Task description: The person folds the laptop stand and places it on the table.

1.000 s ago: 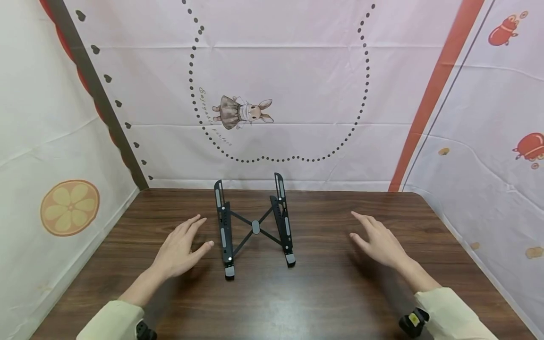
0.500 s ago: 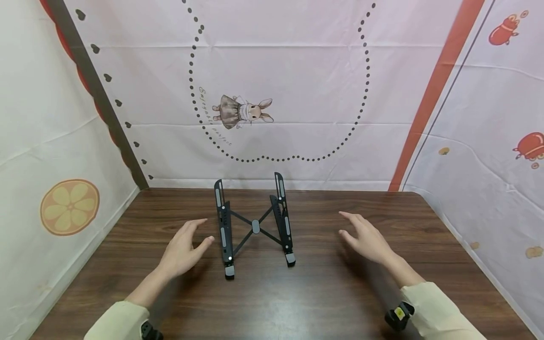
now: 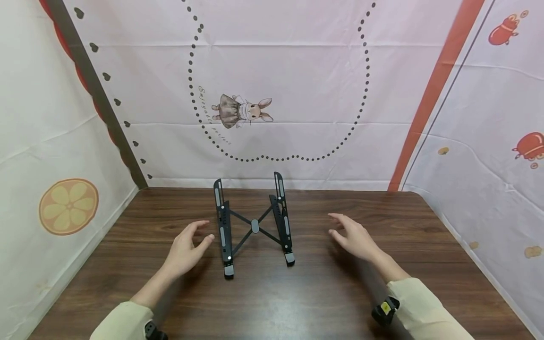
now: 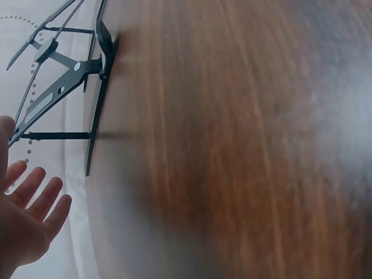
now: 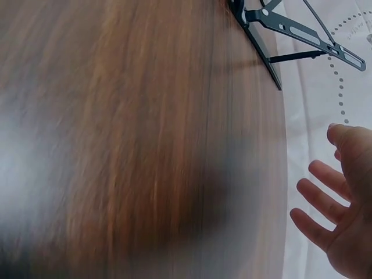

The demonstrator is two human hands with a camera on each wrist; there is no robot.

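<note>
A black folding laptop stand (image 3: 227, 233) with grey pads stands unfolded on the table, its two side rails joined by an X-shaped brace with a grey hub. Just left of it hovers my left hand (image 3: 184, 250), fingers and thumb spread, not gripping anything. My right hand (image 3: 354, 238) is held above the table some way to the right of the stand, its fingers loosely extended and nothing in them. In the left wrist view the stand (image 4: 58, 90) rises at an angle from its base near the thumb. The right wrist view shows part of the stand (image 5: 296, 34) beyond the fingers.
The dark wood table (image 3: 272, 302) ends at the back against a white printed cloth (image 3: 297, 85), just behind the stand. More cloth hangs along the left (image 3: 25, 156) and right sides. Both wrists carry small black cameras (image 3: 385, 310).
My right hand has moved left, closer to the stand. The left hand has shifted slightly right, its fingers bending a little more. The stand stays in place.
</note>
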